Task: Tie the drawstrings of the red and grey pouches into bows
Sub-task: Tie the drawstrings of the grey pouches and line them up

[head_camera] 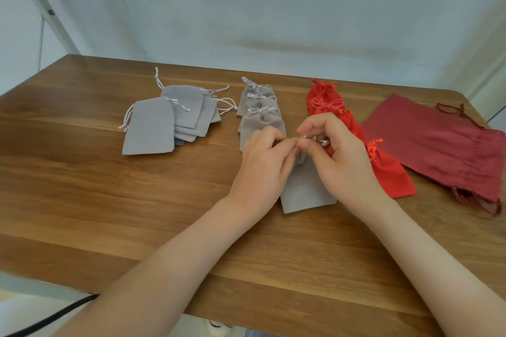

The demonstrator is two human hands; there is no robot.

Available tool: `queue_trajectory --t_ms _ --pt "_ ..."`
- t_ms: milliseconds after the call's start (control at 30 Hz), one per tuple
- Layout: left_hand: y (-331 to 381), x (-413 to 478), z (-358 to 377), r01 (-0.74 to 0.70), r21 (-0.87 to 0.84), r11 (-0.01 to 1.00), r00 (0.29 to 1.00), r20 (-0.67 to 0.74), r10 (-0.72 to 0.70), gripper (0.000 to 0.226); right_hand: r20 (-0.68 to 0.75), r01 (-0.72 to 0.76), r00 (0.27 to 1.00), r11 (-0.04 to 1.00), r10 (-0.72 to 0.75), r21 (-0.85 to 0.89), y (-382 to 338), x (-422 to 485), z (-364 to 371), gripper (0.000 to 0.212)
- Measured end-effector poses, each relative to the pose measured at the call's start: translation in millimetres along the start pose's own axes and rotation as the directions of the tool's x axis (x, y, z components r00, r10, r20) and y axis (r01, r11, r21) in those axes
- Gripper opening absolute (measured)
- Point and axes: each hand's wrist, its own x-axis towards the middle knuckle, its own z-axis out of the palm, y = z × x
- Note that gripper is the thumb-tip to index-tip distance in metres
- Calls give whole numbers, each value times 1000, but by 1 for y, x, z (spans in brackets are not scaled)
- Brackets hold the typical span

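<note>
The grey pouch lies flat on the desk near centre, bottom toward 6 o'clock and neck toward 12, partly under both hands. Left hand & right hand meet over the neck, and each grip is closed in a pinch on the drawstring, which is white. At 12 o'clock is a row of grey pouches w/ bows. At 10 o'clock is a pile of grey pouches, strings loose. Red pouches w/ bows lie at 1-3 o'clock, and dark red bags are further out at 3.

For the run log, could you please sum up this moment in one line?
left hand: pinches white drawstring | right hand: pinches same drawstring | grey pouch: on table, being tied | untied grey stack: far left
</note>
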Motion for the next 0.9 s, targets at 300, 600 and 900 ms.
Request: queue_trajectory --t_ms 300,600,900 --pt "5 5 -12 305 -313 900 950 28 -312 19 64 -78 994 991 85 -109 7 1 1 54" --pt "14 11 -19 537 -777 328 816 378 -438 26 171 -148 964 947 202 -284 8 2 1 15" --pt "14 10 -17 511 -636 577 853 298 -428 31 245 -51 956 911 163 -410 13 1 -13 36"
